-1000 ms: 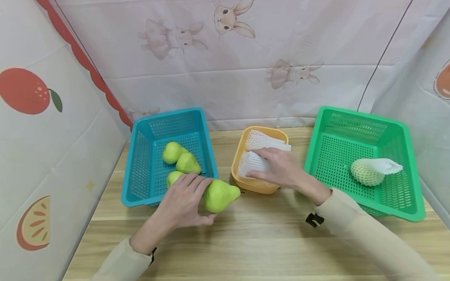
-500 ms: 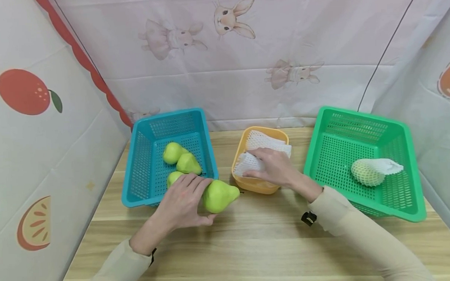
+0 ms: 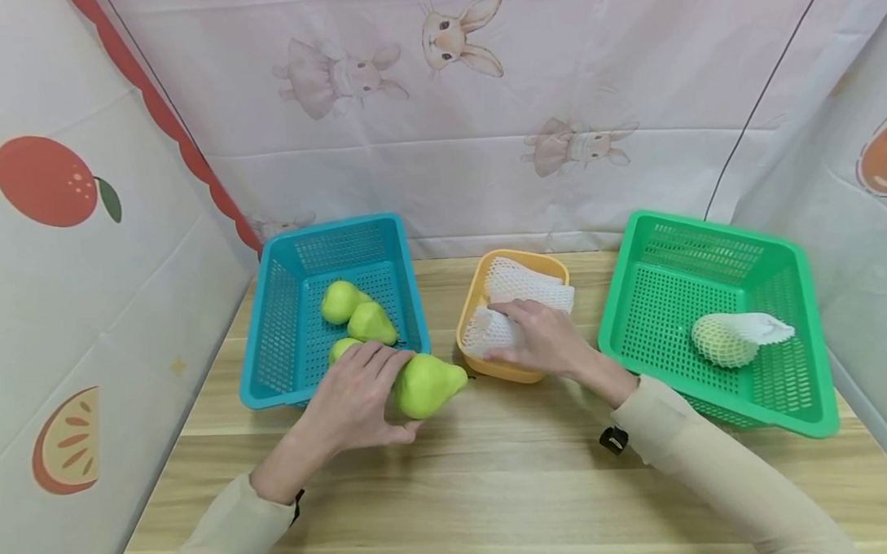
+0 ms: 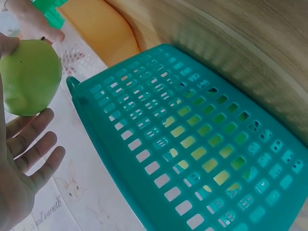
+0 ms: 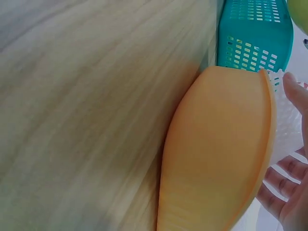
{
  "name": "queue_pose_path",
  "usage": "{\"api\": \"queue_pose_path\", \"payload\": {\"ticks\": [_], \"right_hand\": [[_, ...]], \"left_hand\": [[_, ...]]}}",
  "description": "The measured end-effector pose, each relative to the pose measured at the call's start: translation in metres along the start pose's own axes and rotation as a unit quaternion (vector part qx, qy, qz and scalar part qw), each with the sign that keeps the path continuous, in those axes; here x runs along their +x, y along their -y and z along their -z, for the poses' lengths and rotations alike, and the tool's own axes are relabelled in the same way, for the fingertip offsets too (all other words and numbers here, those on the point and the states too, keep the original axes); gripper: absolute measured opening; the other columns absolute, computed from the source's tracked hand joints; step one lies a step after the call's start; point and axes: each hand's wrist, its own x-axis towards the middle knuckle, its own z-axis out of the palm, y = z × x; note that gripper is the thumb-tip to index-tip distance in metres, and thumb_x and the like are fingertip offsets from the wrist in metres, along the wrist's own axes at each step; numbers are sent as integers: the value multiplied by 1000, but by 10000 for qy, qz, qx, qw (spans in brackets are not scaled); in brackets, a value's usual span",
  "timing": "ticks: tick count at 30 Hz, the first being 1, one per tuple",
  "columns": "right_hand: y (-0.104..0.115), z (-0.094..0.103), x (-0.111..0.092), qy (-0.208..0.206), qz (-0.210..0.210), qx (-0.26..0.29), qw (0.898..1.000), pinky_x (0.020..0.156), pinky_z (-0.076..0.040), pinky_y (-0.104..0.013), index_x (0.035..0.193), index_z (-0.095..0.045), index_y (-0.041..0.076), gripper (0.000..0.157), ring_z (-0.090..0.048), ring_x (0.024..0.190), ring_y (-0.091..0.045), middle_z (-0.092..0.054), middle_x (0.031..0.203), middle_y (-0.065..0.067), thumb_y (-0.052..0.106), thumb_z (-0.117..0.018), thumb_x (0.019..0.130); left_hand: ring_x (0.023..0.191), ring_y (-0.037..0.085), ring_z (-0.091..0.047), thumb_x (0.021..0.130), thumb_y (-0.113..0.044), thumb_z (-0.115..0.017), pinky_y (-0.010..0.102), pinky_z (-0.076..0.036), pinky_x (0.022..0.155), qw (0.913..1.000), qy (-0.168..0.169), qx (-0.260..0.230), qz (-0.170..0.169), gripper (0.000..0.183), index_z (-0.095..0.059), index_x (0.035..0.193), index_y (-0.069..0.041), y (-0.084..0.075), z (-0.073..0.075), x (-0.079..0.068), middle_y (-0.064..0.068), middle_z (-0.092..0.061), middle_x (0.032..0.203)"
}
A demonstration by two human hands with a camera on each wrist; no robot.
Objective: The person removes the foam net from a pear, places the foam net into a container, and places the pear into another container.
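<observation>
My left hand (image 3: 360,398) holds a green pear (image 3: 427,383) between thumb and fingers, in front of the blue basket's near right corner, its stem end pointing right. In the left wrist view the pear (image 4: 36,77) sits against the fingertips. My right hand (image 3: 548,334) is over the orange basket (image 3: 501,373), gripping a white foam net sleeve (image 3: 489,332) with thumb and fingers. The right wrist view shows this foam net (image 5: 287,127) between thumb and fingers, above the orange rim. More white foam netting (image 3: 520,281) lies behind it in the basket.
At left, the blue basket (image 3: 255,341) contains several green pears (image 3: 372,322). On the right stands a green basket (image 3: 816,362) with one pear in a foam net (image 3: 728,340). A printed cloth (image 3: 441,195) hangs behind the wooden table (image 3: 495,487).
My right hand has drawn the near foam net slightly left inside the orange basket. The pear in my left hand has shifted a little to the left; the baskets have stayed put.
</observation>
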Motion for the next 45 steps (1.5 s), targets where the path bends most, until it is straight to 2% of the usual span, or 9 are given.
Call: {"api": "queue_pose_path", "payload": {"ticks": [4, 8, 19, 25, 29, 33, 36, 42, 45], "right_hand": [[-1, 2, -4, 53, -67, -15, 10000, 87, -63, -53, 146, -61, 13, 91, -72, 118, -35, -73, 132, -14, 60, -89, 73], [-1, 6, -9, 122, -92, -38, 9999, 92, -62, -55, 151, -56, 15, 98, -68, 125, -34, -70, 136, -13, 62, -90, 72], [0, 23, -27, 136, 172, -450, 9987, 98, -59, -57, 156, -49, 15, 105, -62, 133, -35, -60, 149, -11, 73, -81, 74], [-1, 32, -39, -26, 452, -991, 9941, 99, -58, -57, 156, -48, 13, 108, -60, 134, -39, -56, 154, -14, 76, -79, 73], [-1, 39, -47, -90, 596, -1419, 9880, 111, -52, -59, 157, -45, 12, 111, -55, 140, -41, -53, 158, -17, 77, -76, 73], [0, 45, -55, -49, 567, -1705, 9837, 120, -44, -59, 159, -43, 12, 116, -50, 147, -42, -49, 162, -19, 82, -73, 71], [1, 48, -61, -27, 549, -1822, 9817, 124, -39, -58, 160, -43, 11, 120, -47, 149, -43, -46, 164, -20, 88, -68, 71], [-1, 52, -75, -122, 490, -1928, 9799, 126, -32, -62, 159, -44, 11, 121, -44, 150, -43, -45, 164, -20, 100, -41, 78], [-3, 54, -81, -200, 451, -1929, 9800, 125, -33, -63, 158, -45, 11, 122, -45, 149, -42, -45, 164, -20, 102, -37, 78]], "left_hand": [[97, 25, -68, 53, -70, -87, 38, -61, 83, 10000, -36, -21, 3, 91, -72, 116, -6, 2, 1, -1, 7, -76, 103], [96, 25, -69, 53, -70, -86, 40, -61, 83, 10000, -54, 24, 2, 91, -72, 115, -6, 6, 2, -2, 7, -77, 102], [94, 26, -68, 54, -68, -86, 40, -63, 82, 9999, 58, 82, -15, 89, -72, 114, -4, 20, 11, -1, 9, -76, 103], [92, 28, -69, 53, -68, -86, 40, -62, 79, 9998, 64, 128, -131, 89, -71, 113, -3, 29, 15, 0, 10, -76, 101], [91, 28, -68, 54, -67, -87, 41, -61, 77, 9997, 181, 113, -114, 89, -71, 113, -3, 35, 17, 1, 10, -76, 101], [91, 29, -67, 55, -65, -88, 41, -60, 76, 9994, 339, 73, 5, 88, -70, 114, -2, 43, 21, 1, 11, -75, 101], [91, 30, -67, 55, -63, -89, 42, -60, 75, 9993, 354, 57, 46, 87, -70, 113, -2, 51, 23, -1, 12, -75, 100], [89, 31, -66, 54, -64, -89, 43, -61, 73, 9989, 438, 80, 113, 89, -70, 114, -1, 65, 27, -4, 14, -75, 98], [89, 31, -65, 54, -65, -88, 43, -60, 73, 9985, 515, 86, 164, 89, -70, 114, -1, 70, 30, -6, 14, -75, 98]]}}
